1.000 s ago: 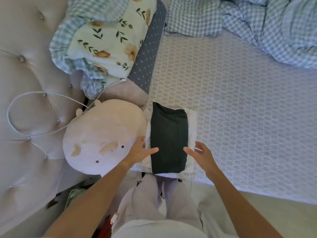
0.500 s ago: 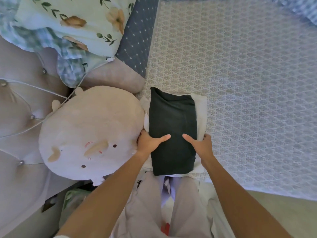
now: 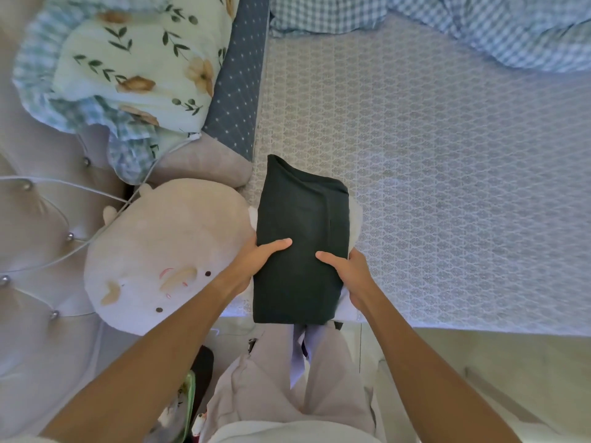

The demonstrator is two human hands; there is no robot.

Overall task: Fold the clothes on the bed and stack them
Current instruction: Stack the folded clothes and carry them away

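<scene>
At bed edge | left hand, right hand grip folded stack | fingers beneath hidden

Dark green folded garment centre frame over a white one. Lilac lattice-print sheet right. Blue gingham duvet top right. Floral cream pillow upper left. Beige plush left.

A tufted beige headboard stands along the bed's left edge. Pale floor runs below the bed's near edge, in soft daylight.
</scene>
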